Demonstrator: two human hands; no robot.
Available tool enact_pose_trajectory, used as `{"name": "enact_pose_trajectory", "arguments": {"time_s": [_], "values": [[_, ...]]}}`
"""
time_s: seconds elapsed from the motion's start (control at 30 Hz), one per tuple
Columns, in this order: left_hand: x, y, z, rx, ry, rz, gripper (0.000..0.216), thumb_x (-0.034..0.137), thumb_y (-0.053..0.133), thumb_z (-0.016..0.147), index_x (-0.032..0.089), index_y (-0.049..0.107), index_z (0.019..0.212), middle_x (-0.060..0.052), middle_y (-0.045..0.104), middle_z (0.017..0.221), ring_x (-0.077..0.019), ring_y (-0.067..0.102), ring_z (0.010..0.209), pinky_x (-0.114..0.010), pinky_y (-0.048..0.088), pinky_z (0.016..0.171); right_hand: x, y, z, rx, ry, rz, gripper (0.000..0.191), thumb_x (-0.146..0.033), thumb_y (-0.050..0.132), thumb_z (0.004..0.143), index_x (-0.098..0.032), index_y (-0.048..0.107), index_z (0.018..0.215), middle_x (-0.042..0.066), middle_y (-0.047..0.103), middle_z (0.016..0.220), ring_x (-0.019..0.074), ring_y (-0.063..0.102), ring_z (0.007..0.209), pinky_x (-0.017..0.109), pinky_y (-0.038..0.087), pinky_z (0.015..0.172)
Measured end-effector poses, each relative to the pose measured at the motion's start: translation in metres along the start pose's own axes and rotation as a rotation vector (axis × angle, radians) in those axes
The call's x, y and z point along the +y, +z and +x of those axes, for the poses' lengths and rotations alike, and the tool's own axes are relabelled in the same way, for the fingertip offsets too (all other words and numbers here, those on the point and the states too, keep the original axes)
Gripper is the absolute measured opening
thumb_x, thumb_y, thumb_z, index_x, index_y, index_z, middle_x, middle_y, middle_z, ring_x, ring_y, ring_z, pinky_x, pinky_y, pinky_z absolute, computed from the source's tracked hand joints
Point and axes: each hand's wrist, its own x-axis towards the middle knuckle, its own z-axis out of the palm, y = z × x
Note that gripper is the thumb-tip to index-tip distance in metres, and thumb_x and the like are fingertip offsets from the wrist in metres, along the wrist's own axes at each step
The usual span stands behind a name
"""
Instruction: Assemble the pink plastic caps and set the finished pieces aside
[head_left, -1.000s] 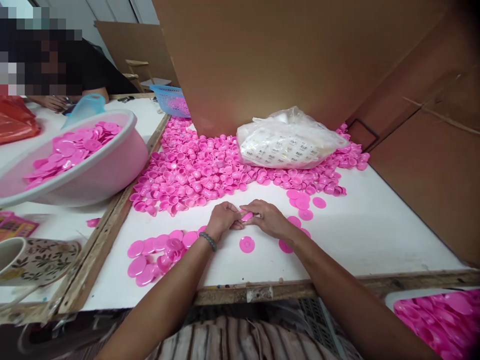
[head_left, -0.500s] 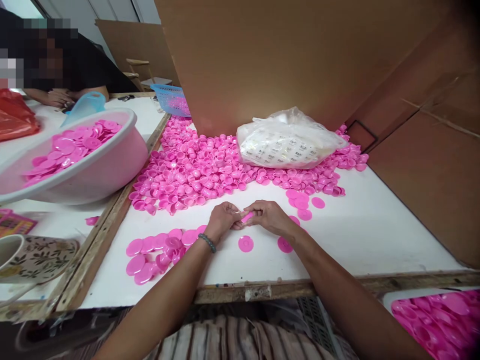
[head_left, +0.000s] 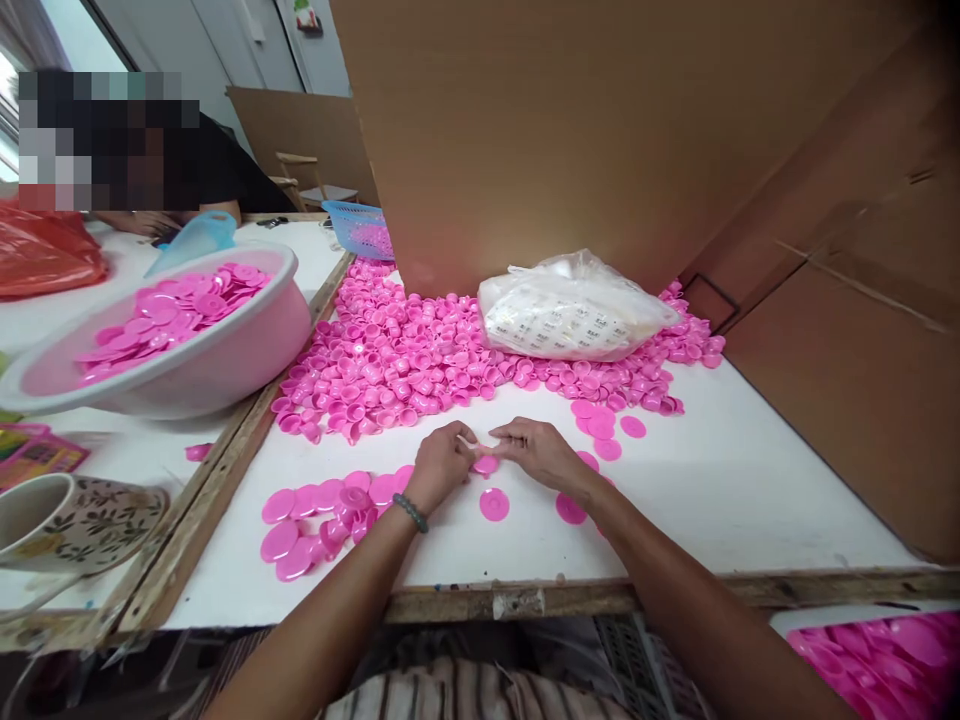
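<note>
Over the white tabletop my left hand (head_left: 444, 462), wearing a dark bead bracelet, is closed with its fingertips at the edge of a small pink toy saucer (head_left: 486, 465). My right hand (head_left: 531, 446) meets it from the other side, thumb and finger pinched on the same piece. The fingers partly cover it, so I cannot tell whether a second part is joined to it. A flat pink disc (head_left: 494, 504) lies just below the hands. Left of my left wrist are overlapping saucers (head_left: 280, 541) with several small cups (head_left: 354, 505) among them. More discs (head_left: 600, 420) lie beyond my right hand.
A heap of pink toy cups (head_left: 390, 360) spans the back, under a clear bag of printed white packets (head_left: 577, 315). Cardboard (head_left: 562, 130) walls the back and right. At left stand a basin (head_left: 277, 330) of saucers and a floral mug (head_left: 112, 525). A person (head_left: 217, 165) leans over the far table.
The view has tilted up slightly, so things sit lower in the picture. My fingers have shifted on the pink saucer, which now shows just beneath the fingertips, and my right fingers have opened a little.
</note>
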Motion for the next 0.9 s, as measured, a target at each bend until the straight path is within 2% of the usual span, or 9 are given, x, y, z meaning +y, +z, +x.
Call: {"name": "enact_pose_trajectory", "arguments": {"time_s": [0.1,0.17,0.27,0.33,0.4,0.47,0.53,0.7,0.9], "values": [[0.003,-0.021,-0.012,0.090,0.074,0.408,0.011,0.027,0.059,0.075,0.018,0.057,0.070,0.000,0.058,0.053,-0.0152,0.055,0.053,-0.023,0.037,0.051,-0.005,-0.006,0.018,0.154,-0.086,-0.232,0.023,-0.034,0.049,0.085,-0.018,0.065,0.082,0.004,0.060,0.079,0.0140,0.052,0.070,0.027,0.040,0.063],[0.004,-0.030,-0.021,0.164,0.096,0.619,0.008,0.025,0.057,0.076,0.018,0.059,0.074,-0.003,0.060,0.064,-0.0188,0.057,0.063,-0.026,0.039,0.057,-0.005,-0.006,0.038,0.193,-0.113,-0.375,0.023,-0.028,0.046,0.087,-0.016,0.063,0.076,0.005,0.058,0.078,0.0151,0.052,0.073,0.027,0.039,0.063],[0.005,-0.028,-0.035,0.275,0.217,0.734,0.011,0.024,0.057,0.077,0.017,0.059,0.085,-0.008,0.058,0.085,-0.0214,0.055,0.078,-0.030,0.042,0.067,0.001,0.002,0.068,0.177,-0.083,-0.531,0.017,-0.028,0.052,0.083,-0.015,0.063,0.079,0.008,0.055,0.087,0.0185,0.050,0.082,0.027,0.038,0.063],[0.004,-0.016,-0.043,0.205,0.341,0.701,0.016,0.025,0.059,0.076,0.018,0.056,0.090,-0.007,0.056,0.092,-0.0208,0.054,0.085,-0.030,0.043,0.072,0.005,0.009,0.081,0.186,-0.049,-0.563,0.015,-0.027,0.054,0.082,-0.015,0.062,0.076,0.009,0.054,0.088,0.0198,0.049,0.084,0.028,0.038,0.063],[0.002,-0.003,-0.047,0.047,0.411,0.670,0.017,0.022,0.061,0.075,0.018,0.055,0.090,-0.006,0.056,0.092,-0.0199,0.053,0.086,-0.029,0.043,0.073,0.009,0.013,0.083,0.205,-0.021,-0.536,0.017,-0.021,0.051,0.083,-0.015,0.060,0.070,0.008,0.053,0.085,0.0188,0.049,0.081,0.028,0.038,0.062],[-0.001,0.009,-0.046,-0.060,0.409,0.677,0.014,0.017,0.059,0.075,0.018,0.055,0.088,-0.005,0.056,0.088,-0.0196,0.053,0.084,-0.028,0.043,0.070,0.012,0.013,0.076,0.210,-0.006,-0.488,0.018,-0.017,0.047,0.084,-0.016,0.059,0.070,0.006,0.053,0.082,0.0162,0.050,0.076,0.027,0.039,0.060],[-0.002,0.015,-0.040,-0.074,0.379,0.700,0.009,0.013,0.056,0.077,0.017,0.056,0.084,-0.005,0.057,0.084,-0.0192,0.054,0.079,-0.027,0.042,0.066,0.012,0.009,0.058,0.189,-0.023,-0.430,0.016,-0.016,0.046,0.084,-0.017,0.058,0.073,0.004,0.054,0.082,0.0137,0.050,0.071,0.025,0.039,0.058],[-0.007,0.017,-0.026,0.026,0.323,0.587,0.019,0.017,0.057,0.077,0.017,0.055,0.095,-0.005,0.058,0.084,-0.0185,0.056,0.073,-0.028,0.042,0.063,0.005,-0.004,0.001,0.157,-0.142,-0.396,0.019,-0.026,0.051,0.084,-0.018,0.060,0.069,0.004,0.056,0.084,0.0149,0.051,0.078,0.026,0.040,0.060],[-0.014,0.022,-0.026,0.072,0.302,0.367,0.029,0.017,0.063,0.072,0.017,0.053,0.100,-0.003,0.060,0.084,-0.0153,0.057,0.068,-0.026,0.043,0.062,-0.007,0.010,-0.034,0.118,-0.293,-0.419,0.018,-0.017,0.049,0.084,-0.020,0.065,0.076,0.004,0.061,0.091,0.0160,0.051,0.084,0.027,0.043,0.068]]}}
